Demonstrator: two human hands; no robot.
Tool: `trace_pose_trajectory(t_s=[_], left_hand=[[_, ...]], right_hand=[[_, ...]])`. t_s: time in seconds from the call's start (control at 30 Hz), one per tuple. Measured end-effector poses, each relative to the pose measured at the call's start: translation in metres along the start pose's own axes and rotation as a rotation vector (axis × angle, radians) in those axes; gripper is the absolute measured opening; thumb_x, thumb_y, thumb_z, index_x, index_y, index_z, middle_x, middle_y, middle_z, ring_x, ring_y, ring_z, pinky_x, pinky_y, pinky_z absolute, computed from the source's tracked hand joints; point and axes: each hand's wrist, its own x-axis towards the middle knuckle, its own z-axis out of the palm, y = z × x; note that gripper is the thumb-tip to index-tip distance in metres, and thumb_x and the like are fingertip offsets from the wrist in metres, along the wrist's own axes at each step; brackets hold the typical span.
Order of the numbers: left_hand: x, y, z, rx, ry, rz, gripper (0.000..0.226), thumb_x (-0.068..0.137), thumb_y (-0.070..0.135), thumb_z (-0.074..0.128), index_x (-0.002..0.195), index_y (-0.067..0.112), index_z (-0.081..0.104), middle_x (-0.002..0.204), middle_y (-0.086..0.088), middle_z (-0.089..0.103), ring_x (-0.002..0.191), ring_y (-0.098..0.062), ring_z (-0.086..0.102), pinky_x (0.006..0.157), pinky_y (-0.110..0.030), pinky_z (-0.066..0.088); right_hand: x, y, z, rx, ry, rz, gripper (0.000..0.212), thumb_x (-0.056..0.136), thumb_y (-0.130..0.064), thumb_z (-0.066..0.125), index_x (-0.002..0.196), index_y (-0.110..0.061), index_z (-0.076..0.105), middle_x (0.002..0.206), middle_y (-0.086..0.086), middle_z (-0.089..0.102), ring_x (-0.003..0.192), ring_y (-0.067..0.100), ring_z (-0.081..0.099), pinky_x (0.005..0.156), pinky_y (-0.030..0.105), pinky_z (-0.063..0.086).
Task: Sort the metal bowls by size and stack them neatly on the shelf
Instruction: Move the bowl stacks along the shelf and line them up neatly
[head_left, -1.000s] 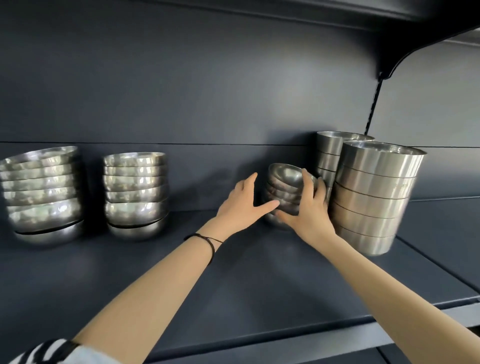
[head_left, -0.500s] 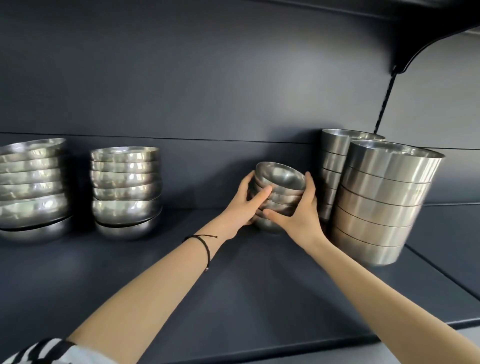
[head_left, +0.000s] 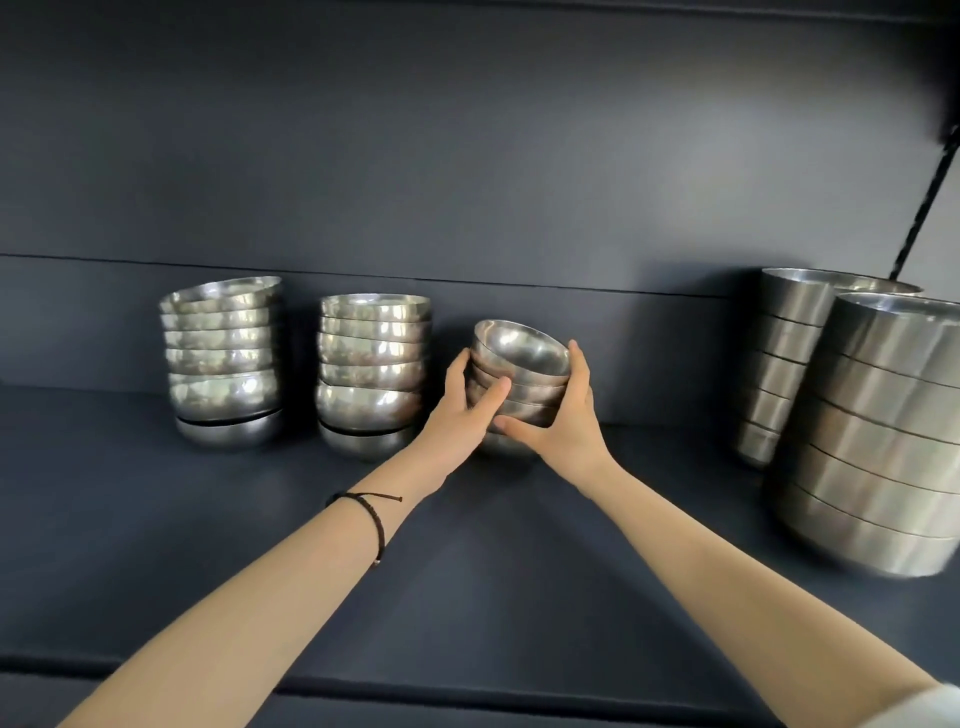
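A small stack of metal bowls (head_left: 522, 371) sits tilted to the left at the middle of the dark shelf (head_left: 208, 545). My left hand (head_left: 457, 415) grips its left side and my right hand (head_left: 563, 421) grips its right side, with both thumbs across the front. Just left of it stands a stack of medium round bowls (head_left: 371, 374), and further left a stack of slightly larger round bowls (head_left: 223, 361). At the right stand two tall stacks of straight-sided metal bowls, a wide one in front (head_left: 878, 431) and a narrower one behind (head_left: 789, 353).
The shelf's dark back panel (head_left: 467, 156) rises close behind the stacks. A black bracket (head_left: 930, 197) runs down at the upper right. The shelf's front edge (head_left: 363, 696) crosses the bottom of the view.
Both hands closed on the small stack beside the tall right stacks and carried it left, next to the medium stack. The view panned left too.
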Motion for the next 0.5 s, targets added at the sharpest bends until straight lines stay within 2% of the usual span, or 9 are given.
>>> trace_pose_trajectory(t_s=[0.1,0.17,0.23,0.27,0.3,0.37,0.43,0.5], left_hand=[[-0.009,0.001,-0.004,0.113,0.006,0.003,0.075,0.1,0.041,0.05,0.157,0.03,0.003,0.141,0.013,0.036,0.122,0.0,0.031,0.101,-0.02,0.027],[-0.013,-0.002,-0.008,0.204,0.02,0.002,0.076,0.1,0.038,0.053,0.158,0.026,0.005,0.148,0.008,0.037,0.127,-0.004,0.035,0.1,-0.021,0.029],[-0.018,-0.005,-0.015,0.302,0.032,-0.036,0.074,0.097,0.041,0.055,0.156,0.025,0.013,0.153,0.0,0.039,0.133,-0.017,0.043,0.107,-0.029,0.037],[-0.02,-0.007,-0.019,0.377,0.038,-0.059,0.071,0.096,0.045,0.055,0.154,0.027,0.019,0.149,-0.002,0.044,0.127,-0.022,0.05,0.106,-0.036,0.043],[-0.024,-0.008,-0.022,0.477,0.043,-0.062,0.065,0.095,0.049,0.053,0.15,0.028,0.025,0.141,-0.002,0.051,0.117,-0.022,0.057,0.099,-0.041,0.049],[-0.033,-0.007,-0.027,0.77,0.057,0.002,0.052,0.097,0.053,0.046,0.142,0.028,0.035,0.121,0.003,0.061,0.1,-0.018,0.062,0.083,-0.039,0.054],[-0.042,-0.006,-0.029,1.124,0.11,0.148,0.046,0.099,0.054,0.04,0.136,0.028,0.042,0.106,0.005,0.063,0.092,-0.016,0.062,0.069,-0.032,0.048],[-0.047,-0.004,-0.028,1.368,0.127,0.27,0.048,0.098,0.056,0.036,0.136,0.028,0.044,0.104,0.004,0.062,0.091,-0.018,0.062,0.061,-0.029,0.04]], right_hand=[[0.001,-0.002,0.006,-0.002,0.004,0.007,0.123,0.069,-0.029,0.089,0.156,-0.026,0.002,0.157,0.003,0.022,0.144,0.016,0.026,0.111,0.027,0.028],[-0.001,-0.001,0.004,0.0,-0.011,0.017,0.123,0.07,-0.029,0.088,0.156,-0.027,0.001,0.158,0.002,0.024,0.145,0.016,0.026,0.116,0.035,0.03],[-0.005,0.0,-0.003,-0.01,-0.046,0.037,0.122,0.072,-0.03,0.087,0.155,-0.032,-0.002,0.158,-0.002,0.028,0.144,0.015,0.031,0.116,0.038,0.033],[-0.008,0.0,-0.008,-0.024,-0.057,0.052,0.12,0.074,-0.028,0.086,0.155,-0.034,-0.003,0.158,-0.004,0.03,0.143,0.014,0.033,0.115,0.035,0.034],[-0.011,-0.001,-0.013,-0.043,-0.061,0.059,0.118,0.076,-0.027,0.084,0.155,-0.035,-0.002,0.158,-0.005,0.031,0.143,0.013,0.033,0.114,0.033,0.034],[-0.019,-0.002,-0.025,-0.12,-0.061,0.068,0.109,0.08,-0.03,0.081,0.155,-0.035,0.001,0.159,-0.003,0.03,0.144,0.017,0.032,0.113,0.037,0.036],[-0.029,-0.008,-0.037,-0.249,-0.083,0.098,0.098,0.085,-0.037,0.074,0.154,-0.035,0.004,0.157,0.003,0.031,0.14,0.023,0.037,0.108,0.04,0.041],[-0.041,-0.016,-0.049,-0.447,-0.136,0.112,0.086,0.09,-0.047,0.064,0.154,-0.034,0.007,0.154,0.005,0.032,0.13,0.026,0.047,0.097,0.04,0.046]])
